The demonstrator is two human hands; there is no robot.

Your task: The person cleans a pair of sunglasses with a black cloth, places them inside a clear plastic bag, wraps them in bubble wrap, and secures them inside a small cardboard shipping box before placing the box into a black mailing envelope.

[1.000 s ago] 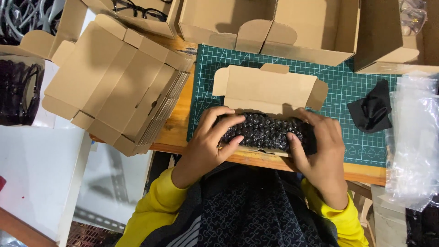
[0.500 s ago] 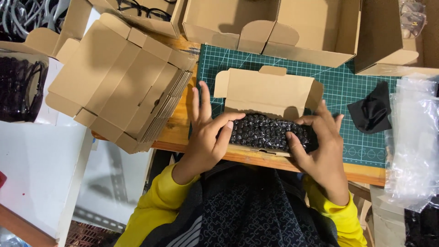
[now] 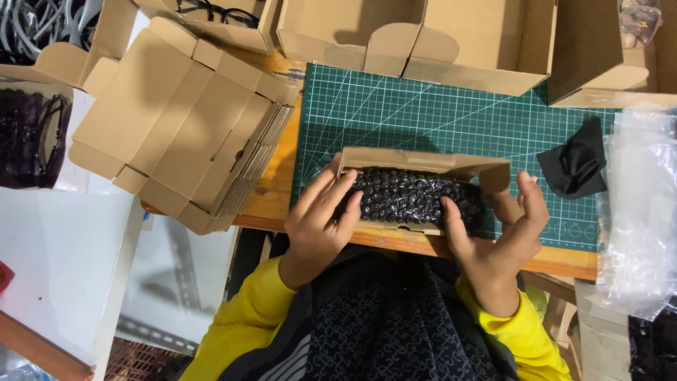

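Note:
A small cardboard box [image 3: 423, 164] sits on the green cutting mat [image 3: 437, 113] at the table's near edge, its lid tilted up. Inside lies a bundle in black bubble wrap [image 3: 409, 196]. My left hand [image 3: 321, 219] rests against the box's left end with fingers over the wrap. At the box's right end, my right hand [image 3: 504, 229] has its thumb pressing on the wrap and its fingers behind the side flap.
A stack of flat cardboard box blanks [image 3: 180, 120] lies to the left. Open cardboard boxes [image 3: 416, 35] stand at the back. A black cloth [image 3: 575, 166] and clear plastic bags [image 3: 645, 204] lie on the right. A bin of black items [image 3: 28, 137] sits far left.
The box lid has swung from lying open and flat to standing tilted over the wrapped bundle. Both hands shifted from on top of the bundle to the box's ends.

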